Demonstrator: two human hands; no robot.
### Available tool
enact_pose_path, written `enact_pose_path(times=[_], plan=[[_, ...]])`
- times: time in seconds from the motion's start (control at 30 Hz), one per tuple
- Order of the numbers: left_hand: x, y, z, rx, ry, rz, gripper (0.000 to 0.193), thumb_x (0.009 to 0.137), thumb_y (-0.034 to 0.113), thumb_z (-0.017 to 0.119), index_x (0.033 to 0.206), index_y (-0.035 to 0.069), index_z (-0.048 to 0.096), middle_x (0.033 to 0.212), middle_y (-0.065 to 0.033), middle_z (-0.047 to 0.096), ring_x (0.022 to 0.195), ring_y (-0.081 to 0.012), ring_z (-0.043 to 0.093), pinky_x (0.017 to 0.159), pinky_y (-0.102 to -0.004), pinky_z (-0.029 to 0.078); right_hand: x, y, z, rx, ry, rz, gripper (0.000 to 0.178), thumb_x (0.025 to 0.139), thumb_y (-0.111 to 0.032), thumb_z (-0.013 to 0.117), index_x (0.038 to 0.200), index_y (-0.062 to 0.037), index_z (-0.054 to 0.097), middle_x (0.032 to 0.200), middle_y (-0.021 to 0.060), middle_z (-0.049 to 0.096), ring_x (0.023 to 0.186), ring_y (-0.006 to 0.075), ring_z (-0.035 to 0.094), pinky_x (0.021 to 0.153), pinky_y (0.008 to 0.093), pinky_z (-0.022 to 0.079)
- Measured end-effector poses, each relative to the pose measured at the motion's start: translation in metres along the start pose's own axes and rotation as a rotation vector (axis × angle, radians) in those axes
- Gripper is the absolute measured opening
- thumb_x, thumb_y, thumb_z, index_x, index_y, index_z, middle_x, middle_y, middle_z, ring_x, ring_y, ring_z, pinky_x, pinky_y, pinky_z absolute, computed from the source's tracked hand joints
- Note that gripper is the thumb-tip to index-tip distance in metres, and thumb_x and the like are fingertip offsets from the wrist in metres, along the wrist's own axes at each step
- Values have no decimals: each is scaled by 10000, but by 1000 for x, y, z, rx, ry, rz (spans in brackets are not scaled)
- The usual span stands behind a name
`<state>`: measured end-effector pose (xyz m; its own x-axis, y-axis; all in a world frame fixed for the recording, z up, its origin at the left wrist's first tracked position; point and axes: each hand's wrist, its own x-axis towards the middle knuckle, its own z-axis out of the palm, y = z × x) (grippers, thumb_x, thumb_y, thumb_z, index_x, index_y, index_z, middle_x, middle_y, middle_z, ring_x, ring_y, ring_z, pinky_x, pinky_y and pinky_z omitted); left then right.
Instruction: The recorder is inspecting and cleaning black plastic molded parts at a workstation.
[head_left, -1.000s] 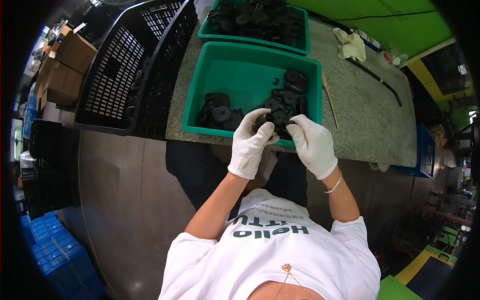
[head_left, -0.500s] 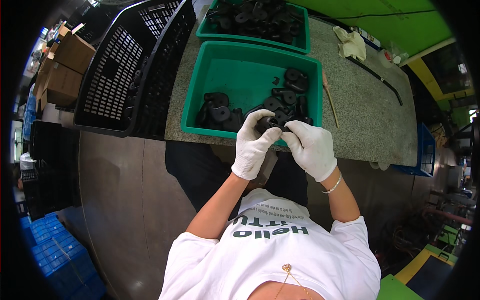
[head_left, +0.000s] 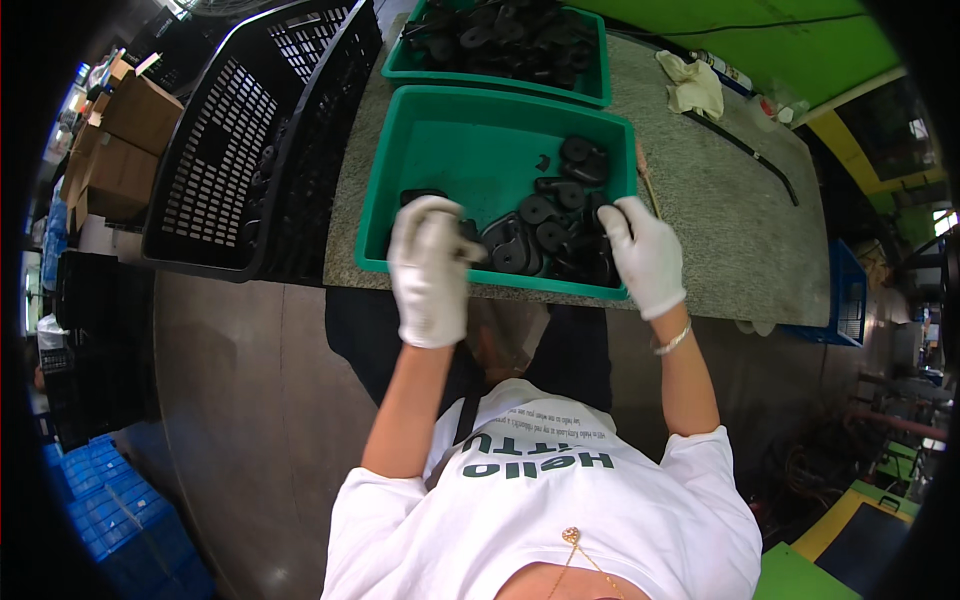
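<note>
My left hand point(head_left: 428, 275), in a white glove, is smeared by motion over the near left of a green tray point(head_left: 500, 95). Its fingers curl beside dark parts, and I cannot make out whether one is in its grasp. My right hand point(head_left: 648, 258), also gloved, is at the tray's right wall. Its thumb and fingers close on a black plastic part point(head_left: 601, 203) there. Several similar black plastic parts point(head_left: 511, 246), rounded with a hole, lie along the tray's near and right sides. A small black scrap point(head_left: 542, 162) rests on the tray floor.
Another green tray point(head_left: 500, 82) heaped with black parts stands behind. At the left is a black slotted crate point(head_left: 215, 150). A thin stick point(head_left: 648, 180), a black hose point(head_left: 745, 150) and a pale cloth point(head_left: 693, 85) lie on the speckled tabletop point(head_left: 730, 240).
My hands, together on a black part before, have separated. The left moved left, the right slightly right and up to the tray's right wall. More parts show at the near side.
</note>
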<state>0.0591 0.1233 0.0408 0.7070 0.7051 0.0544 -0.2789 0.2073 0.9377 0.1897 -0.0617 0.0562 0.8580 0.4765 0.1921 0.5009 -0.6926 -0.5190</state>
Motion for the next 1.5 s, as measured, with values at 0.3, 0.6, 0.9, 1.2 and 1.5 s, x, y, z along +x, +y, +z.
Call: enact_pose_path(times=[0.3,0.6,0.9,1.2,1.5], plan=[[58,56,-99,-200,316,9,367,970,466,484,993,116,588,925,-35,575,704,-121,450,588,-279,417,87,42,45,-489,-147,-260,168,870,-180,590,1024,-113,589,947,118,611,882,308,629,718,428,513],[112,71,-199,462,452,161,328,952,230,563,1205,24,598,1062,-61,619,934,-135,590,811,-256,484,104,30,57,-772,-371,-361,140,813,-66,602,951,-70,626,932,126,647,866,312,675,704,399,558],[98,49,-159,1177,474,561,295,916,192,620,1183,68,627,1167,-86,581,978,-152,584,854,-274,466,110,36,52,-593,-399,-169,253,780,-215,661,988,-77,617,886,139,665,863,331,650,721,445,519],[20,-7,-31,794,-4,672,257,773,-89,631,1013,5,631,1033,-130,625,987,-268,604,865,-351,484,111,24,52,-653,-470,-220,201,772,-193,682,924,-66,651,865,156,682,863,334,670,752,432,539],[-14,-44,-11,1245,-645,701,337,646,230,767,926,110,626,845,-35,589,793,-225,563,708,-360,438,73,53,10,-316,91,19,362,880,-420,562,1004,-82,607,964,170,628,898,367,629,718,448,506]])
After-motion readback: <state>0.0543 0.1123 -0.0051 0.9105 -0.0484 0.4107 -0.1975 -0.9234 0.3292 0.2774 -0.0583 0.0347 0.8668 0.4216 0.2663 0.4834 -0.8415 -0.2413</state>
